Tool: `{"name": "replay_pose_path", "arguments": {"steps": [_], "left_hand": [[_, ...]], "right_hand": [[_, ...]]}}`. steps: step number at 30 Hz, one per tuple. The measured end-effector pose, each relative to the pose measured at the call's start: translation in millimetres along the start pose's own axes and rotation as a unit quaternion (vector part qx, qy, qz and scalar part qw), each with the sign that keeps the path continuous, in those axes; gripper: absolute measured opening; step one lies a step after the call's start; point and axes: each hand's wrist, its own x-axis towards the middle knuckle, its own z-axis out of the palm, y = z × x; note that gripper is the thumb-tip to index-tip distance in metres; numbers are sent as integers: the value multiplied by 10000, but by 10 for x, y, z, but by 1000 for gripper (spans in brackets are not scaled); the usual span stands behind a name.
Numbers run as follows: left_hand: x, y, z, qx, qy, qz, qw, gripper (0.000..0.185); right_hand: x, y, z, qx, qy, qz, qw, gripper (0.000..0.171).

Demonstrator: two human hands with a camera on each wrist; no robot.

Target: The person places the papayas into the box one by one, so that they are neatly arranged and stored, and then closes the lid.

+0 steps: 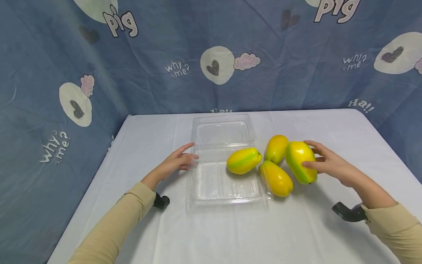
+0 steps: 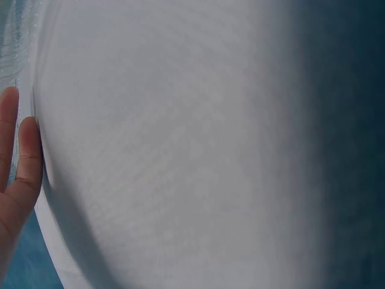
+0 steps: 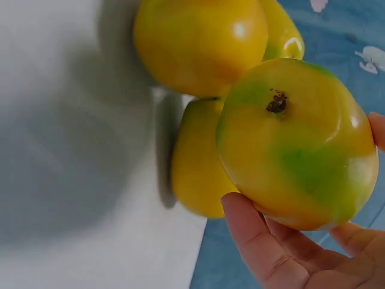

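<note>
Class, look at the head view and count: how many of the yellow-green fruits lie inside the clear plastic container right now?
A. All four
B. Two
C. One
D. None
C. Only one fruit lies in the clear container; two others sit on the white table beside it, and the right hand holds the fourth fruit outside it.

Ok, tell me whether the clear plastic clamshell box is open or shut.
Open: the clear plastic clamshell box lies with its lid folded back flat, one yellow-green papaya inside.
</note>
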Motion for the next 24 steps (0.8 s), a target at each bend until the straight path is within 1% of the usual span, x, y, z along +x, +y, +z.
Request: {"name": "replay_pose_path", "arguments": {"steps": [5, 9, 13, 19, 21, 24], "left_hand": [[1, 5, 2, 3, -6, 2, 10000, 63], [-3, 14, 5, -30, 23, -35, 10000, 61], [-4, 8, 5, -60, 10, -39, 10000, 61], [1, 6, 2, -74, -22, 11, 10000, 61], [3, 9, 2, -73, -11, 14, 10000, 61], [5, 14, 5, -75, 4, 1, 10000, 61]], "right_hand": [[-7, -120, 45, -106, -56, -271, 9996, 77], [-5, -216, 106, -194, -105, -628, 9978, 76], [1, -308, 166, -241, -205, -886, 9956, 76], [16, -415, 288, -637, -232, -1526, 9860, 71], [21, -449, 326, -728, -232, -1679, 9828, 70], [35, -494, 376, -788, -262, -1761, 9809, 69]]}}
